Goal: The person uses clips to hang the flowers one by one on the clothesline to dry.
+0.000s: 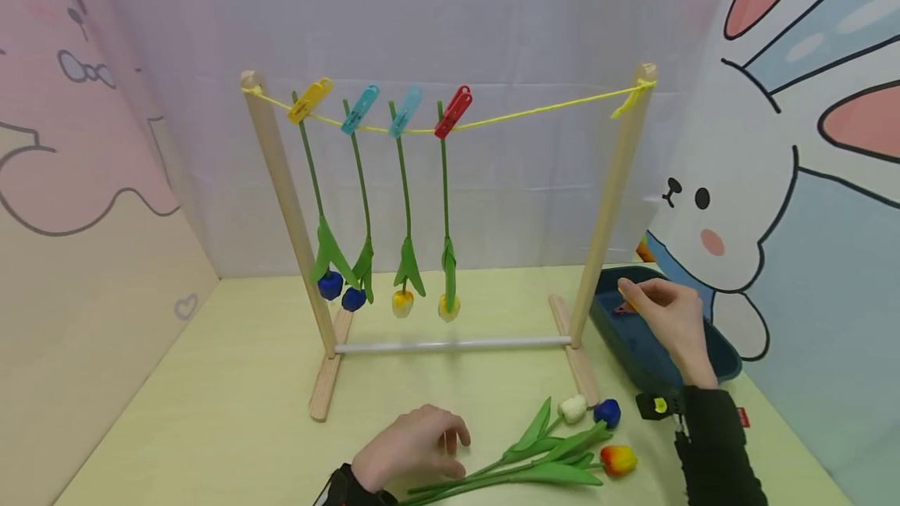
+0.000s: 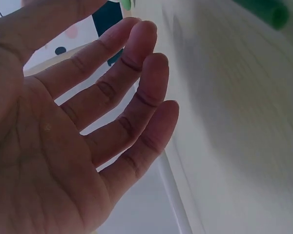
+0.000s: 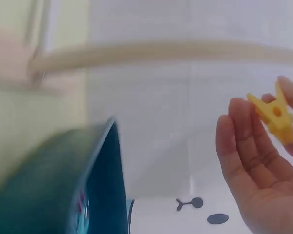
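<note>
Above the dark blue bin [image 1: 619, 342] at the right, my right hand [image 1: 671, 318] pinches a yellow clothespin [image 3: 276, 113] between thumb and fingers. My left hand [image 1: 422, 447] is low over the table beside the stems of several artificial tulips; its fingers are loosely bent and hold nothing in the left wrist view. Among these tulips are a white bloom [image 1: 573, 409], a blue bloom [image 1: 607, 413] and an orange-yellow bloom [image 1: 619, 461]. A yellow string [image 1: 541, 109] carries several tulips hanging head down, clipped by a yellow peg [image 1: 309, 100], two blue pegs and a red peg [image 1: 453, 111].
The string is tied between two wooden posts, the left post [image 1: 284, 194] and the right post [image 1: 610, 209]. A white rod [image 1: 453, 347] joins them near the table. A reddish clothespin [image 1: 624, 308] shows in the bin. A rabbit-print curtain [image 1: 738, 178] borders the right side.
</note>
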The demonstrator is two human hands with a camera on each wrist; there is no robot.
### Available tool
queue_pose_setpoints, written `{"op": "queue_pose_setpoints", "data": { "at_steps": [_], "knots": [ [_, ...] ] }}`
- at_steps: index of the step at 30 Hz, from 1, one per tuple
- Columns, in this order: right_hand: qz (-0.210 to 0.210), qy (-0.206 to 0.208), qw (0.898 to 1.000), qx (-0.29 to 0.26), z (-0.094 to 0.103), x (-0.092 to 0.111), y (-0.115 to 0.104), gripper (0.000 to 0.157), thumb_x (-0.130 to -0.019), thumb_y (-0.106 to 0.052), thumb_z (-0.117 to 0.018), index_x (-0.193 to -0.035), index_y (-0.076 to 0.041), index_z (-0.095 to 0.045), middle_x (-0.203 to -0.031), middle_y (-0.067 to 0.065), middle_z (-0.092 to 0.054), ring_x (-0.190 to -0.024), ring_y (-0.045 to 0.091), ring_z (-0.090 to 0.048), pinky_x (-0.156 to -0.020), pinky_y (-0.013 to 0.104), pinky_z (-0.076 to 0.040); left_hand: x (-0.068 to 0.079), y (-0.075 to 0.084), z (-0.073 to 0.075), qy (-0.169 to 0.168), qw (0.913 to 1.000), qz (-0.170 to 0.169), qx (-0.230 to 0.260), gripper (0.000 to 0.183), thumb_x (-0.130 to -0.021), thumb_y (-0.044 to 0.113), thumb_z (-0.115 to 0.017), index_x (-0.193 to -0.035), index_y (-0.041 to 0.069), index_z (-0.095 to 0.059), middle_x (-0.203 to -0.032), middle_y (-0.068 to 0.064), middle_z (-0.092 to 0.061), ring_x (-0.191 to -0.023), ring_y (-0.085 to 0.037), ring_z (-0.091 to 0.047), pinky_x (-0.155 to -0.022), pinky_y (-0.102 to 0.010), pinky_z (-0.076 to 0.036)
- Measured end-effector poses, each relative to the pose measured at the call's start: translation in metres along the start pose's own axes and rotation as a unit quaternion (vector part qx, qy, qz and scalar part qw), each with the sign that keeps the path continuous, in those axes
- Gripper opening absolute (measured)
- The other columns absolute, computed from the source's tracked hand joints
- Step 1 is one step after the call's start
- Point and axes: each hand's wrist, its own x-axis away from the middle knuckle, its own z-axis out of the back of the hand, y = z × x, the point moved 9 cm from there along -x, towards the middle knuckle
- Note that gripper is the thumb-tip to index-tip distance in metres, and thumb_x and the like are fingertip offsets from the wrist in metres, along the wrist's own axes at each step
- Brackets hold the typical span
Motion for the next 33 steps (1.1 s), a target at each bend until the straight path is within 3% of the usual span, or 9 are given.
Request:
{"op": "queue_pose_setpoints", "data": {
  "at_steps": [3,7,10,18,23,33],
  "knots": [
    [-0.023,-0.001,0.991,-0.130,-0.009,0.009,-0.005,0.023,-0.098,-0.022,-0.067,-0.090,-0.001,-0.072,-0.072,-0.012,-0.071,-0.067,0.008,-0.069,-0.078,0.012,-0.053,0.001,0.000,-0.005,-0.016,0.9999,0.002,0.005,0.019,-0.082,0.025,-0.084,-0.097,0.021,-0.072,-0.077,0.013,-0.060,-0.068,0.003,-0.051,-0.063,-0.018,-0.045],
    [-0.027,-0.022,0.956,-0.291,-0.019,0.015,-0.012,0.019,-0.102,-0.016,-0.060,-0.090,-0.003,-0.068,-0.078,-0.004,-0.070,-0.067,0.013,-0.067,-0.077,0.016,-0.058,0.001,0.000,-0.010,-0.028,0.9995,0.006,0.009,0.017,-0.083,0.026,-0.084,-0.094,0.021,-0.072,-0.073,0.013,-0.057,-0.064,0.002,-0.049,-0.060,-0.018,-0.043],
    [-0.023,-0.040,0.937,-0.346,-0.025,0.020,-0.015,0.020,-0.104,-0.018,-0.055,-0.091,-0.007,-0.065,-0.078,-0.001,-0.067,-0.065,0.013,-0.063,-0.071,0.018,-0.059,0.000,-0.001,-0.013,-0.034,0.9994,0.008,0.008,0.016,-0.082,0.026,-0.084,-0.090,0.021,-0.071,-0.070,0.014,-0.054,-0.061,0.002,-0.048,-0.058,-0.017,-0.042],
    [0.001,-0.056,0.922,-0.382,-0.026,0.026,-0.017,0.024,-0.106,-0.017,-0.050,-0.087,-0.009,-0.063,-0.072,0.001,-0.060,-0.063,0.016,-0.051,-0.066,0.021,-0.052,0.001,-0.005,-0.019,-0.042,0.9986,0.006,0.031,0.015,-0.081,0.025,-0.085,-0.083,0.020,-0.071,-0.067,0.015,-0.053,-0.058,0.002,-0.048,-0.057,-0.016,-0.041],
    [0.009,-0.030,0.910,-0.413,-0.021,0.028,-0.014,0.023,-0.106,-0.011,-0.050,-0.090,-0.006,-0.065,-0.073,0.003,-0.064,-0.062,0.017,-0.055,-0.065,0.020,-0.055,0.002,-0.008,-0.023,-0.047,0.9978,0.009,0.047,0.015,-0.082,0.023,-0.084,-0.075,0.020,-0.071,-0.063,0.016,-0.055,-0.056,0.002,-0.048,-0.055,-0.016,-0.041],
    [0.018,-0.003,0.898,-0.439,-0.018,0.025,-0.012,0.020,-0.106,-0.012,-0.050,-0.095,-0.002,-0.064,-0.077,0.006,-0.067,-0.064,0.018,-0.061,-0.065,0.020,-0.058,0.001,-0.007,-0.018,-0.036,0.9991,0.009,0.022,0.016,-0.084,0.023,-0.082,-0.072,0.018,-0.073,-0.061,0.016,-0.057,-0.054,0.003,-0.049,-0.053,-0.015,-0.042]
  ]
}}
